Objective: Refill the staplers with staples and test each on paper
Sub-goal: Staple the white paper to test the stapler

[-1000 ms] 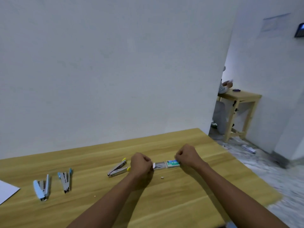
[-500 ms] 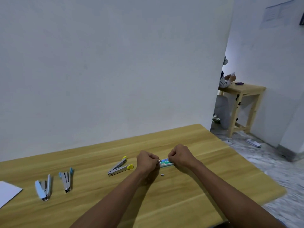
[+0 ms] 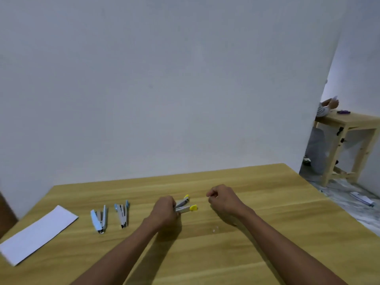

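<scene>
Yellow stapler gripped in my left hand on the table.
My right hand hovers curled; whether its fingertips pinch anything, I cannot tell.

My only view comes from a camera on my head, looking forward and slightly down across the wooden worktop toward the plain wall at its far edge. My forearms enter from the near edge, close below the lens. At far right it sees past the wall's corner to a small wooden table.
</scene>
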A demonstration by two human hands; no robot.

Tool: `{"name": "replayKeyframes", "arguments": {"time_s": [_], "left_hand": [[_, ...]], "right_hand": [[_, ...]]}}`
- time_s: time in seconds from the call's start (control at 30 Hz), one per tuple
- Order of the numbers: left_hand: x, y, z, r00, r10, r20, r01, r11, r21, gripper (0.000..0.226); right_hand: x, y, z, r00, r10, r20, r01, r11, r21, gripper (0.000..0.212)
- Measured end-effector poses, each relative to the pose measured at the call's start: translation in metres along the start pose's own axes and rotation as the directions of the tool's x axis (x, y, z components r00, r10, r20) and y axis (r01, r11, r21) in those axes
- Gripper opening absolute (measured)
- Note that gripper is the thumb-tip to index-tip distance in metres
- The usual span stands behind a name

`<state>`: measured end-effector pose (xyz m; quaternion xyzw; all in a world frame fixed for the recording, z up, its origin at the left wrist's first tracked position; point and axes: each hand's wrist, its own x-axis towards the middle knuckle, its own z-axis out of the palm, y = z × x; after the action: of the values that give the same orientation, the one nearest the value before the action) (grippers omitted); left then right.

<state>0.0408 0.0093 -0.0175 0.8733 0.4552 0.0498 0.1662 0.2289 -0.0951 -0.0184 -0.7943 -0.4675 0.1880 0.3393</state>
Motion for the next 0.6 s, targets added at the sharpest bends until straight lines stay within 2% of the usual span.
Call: {"name": "replayKeyframes", "arguments": {"time_s": [0.03,0.1,0.17,0.23,0.27,0.33,0.4,0.5,0.53,0.6], "left_hand": [[-0.001,-0.003,0.002,1.0,-0.01,-0.026,0.009,0.999,-0.043,0.006],[-0.003,-0.009,0.002,0.996,-0.049,-0.08,0.037,0.989,-0.145,0.012],[0.0,-0.012,-0.002,0.99,-0.077,-0.121,0.045,0.968,-0.247,0.011],[0.001,-0.016,-0.012,0.984,-0.09,-0.152,0.024,0.92,-0.391,0.013],[0.0,-0.018,-0.018,0.982,-0.102,-0.16,0.013,0.878,-0.478,0.014],[-0.004,-0.025,-0.031,0.979,-0.123,-0.165,-0.007,0.783,-0.622,0.017],[-0.013,-0.032,-0.046,0.985,-0.111,-0.135,-0.021,0.693,-0.72,0.019],[-0.029,-0.046,-0.068,0.989,-0.075,-0.13,-0.067,0.556,-0.828,0.014],[-0.032,-0.05,-0.075,0.988,-0.065,-0.141,-0.084,0.544,-0.835,0.013],[-0.042,-0.069,-0.092,0.977,-0.118,-0.18,-0.079,0.581,-0.81,0.015]], "right_hand": [[0.004,-0.005,0.007,1.0,0.002,0.018,-0.002,1.0,0.002,0.024],[0.012,-0.018,0.018,0.999,0.018,0.048,-0.02,0.999,0.031,0.032],[0.018,-0.031,0.025,0.992,0.069,0.107,-0.09,0.975,0.204,0.028],[0.018,-0.047,0.032,0.971,0.095,0.221,-0.2,0.828,0.524,0.013],[0.017,-0.055,0.034,0.956,0.079,0.284,-0.255,0.707,0.66,0.023],[0.02,-0.068,0.044,0.93,-0.008,0.369,-0.317,0.493,0.81,0.039],[0.021,-0.086,0.053,0.919,-0.107,0.379,-0.319,0.36,0.877,0.047],[0.027,-0.116,0.07,0.918,-0.174,0.356,-0.324,0.188,0.927,0.053],[0.03,-0.121,0.073,0.91,-0.199,0.363,-0.342,0.131,0.93,0.051],[0.032,-0.134,0.08,0.866,-0.298,0.401,-0.404,0.054,0.913,0.047]]}}
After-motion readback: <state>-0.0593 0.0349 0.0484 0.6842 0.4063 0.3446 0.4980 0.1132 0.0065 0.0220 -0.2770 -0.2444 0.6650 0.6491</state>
